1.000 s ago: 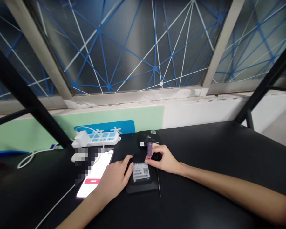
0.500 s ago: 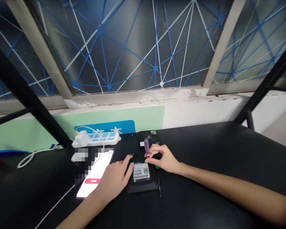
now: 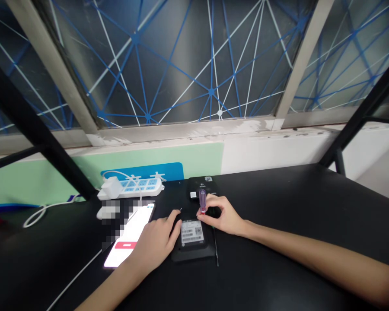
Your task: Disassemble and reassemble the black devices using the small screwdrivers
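A black electronic device (image 3: pixel 194 254) with a white printed label lies flat on the black table. My left hand (image 3: pixel 157 239) is at its left edge, thumb against the side and fingers bent, steadying it. A thin metal tip shows by the left index fingertip; what it belongs to is hidden. My right hand (image 3: pixel 225 216) pinches a small screwdriver (image 3: pixel 202 201) with a clear purple handle and red collar, held upright over the device's far right corner. Its tip is hidden by my fingers. The metal shaft (image 3: pixel 217 252) of another tool lies along the device's right side, partly under my right hand.
A second black device (image 3: pixel 197 183) sits behind the first. On the left are a lit phone (image 3: pixel 132 235), a white power strip (image 3: pixel 145 188) with a plugged-in charger (image 3: pixel 112 188), and a white cable (image 3: pixel 74 280). The window wall stands behind the table.
The screwdriver handle has shifted slightly right and stands more upright, with my right fingers turned round it. The left hand and the device stay in place.
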Tool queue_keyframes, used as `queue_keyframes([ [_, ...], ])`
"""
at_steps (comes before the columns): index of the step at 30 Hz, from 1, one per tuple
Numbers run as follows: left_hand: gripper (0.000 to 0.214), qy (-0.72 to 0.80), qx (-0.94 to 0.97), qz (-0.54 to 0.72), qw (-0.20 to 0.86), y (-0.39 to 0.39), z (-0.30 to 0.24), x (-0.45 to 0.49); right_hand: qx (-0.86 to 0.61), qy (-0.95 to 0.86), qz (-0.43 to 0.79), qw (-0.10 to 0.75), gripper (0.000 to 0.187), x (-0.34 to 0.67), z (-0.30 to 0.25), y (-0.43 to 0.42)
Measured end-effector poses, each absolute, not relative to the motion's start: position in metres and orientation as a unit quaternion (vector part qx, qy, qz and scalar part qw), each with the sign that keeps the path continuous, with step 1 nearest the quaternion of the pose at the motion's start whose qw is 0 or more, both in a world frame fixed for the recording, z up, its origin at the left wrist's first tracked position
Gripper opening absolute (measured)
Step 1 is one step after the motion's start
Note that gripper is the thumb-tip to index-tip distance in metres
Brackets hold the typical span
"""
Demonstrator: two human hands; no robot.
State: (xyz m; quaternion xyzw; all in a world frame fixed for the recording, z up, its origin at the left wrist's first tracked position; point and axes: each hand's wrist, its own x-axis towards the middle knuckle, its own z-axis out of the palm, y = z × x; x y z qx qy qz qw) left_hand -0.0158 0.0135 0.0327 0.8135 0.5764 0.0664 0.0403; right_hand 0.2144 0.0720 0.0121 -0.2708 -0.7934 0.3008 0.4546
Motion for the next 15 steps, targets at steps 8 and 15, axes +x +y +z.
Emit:
queue_keyframes([
  [8,0.037,0.572,0.816,0.068,0.034,0.0137,0.0305,-0.0171,-0.271,-0.780,0.335,0.453,0.011,0.2159,0.0124,0.0719],
  [15,0.036,0.575,0.814,0.069,0.035,0.0148,0.0302,-0.0164,-0.270,-0.769,0.365,0.451,0.017,0.2153,0.0117,0.0722],
])
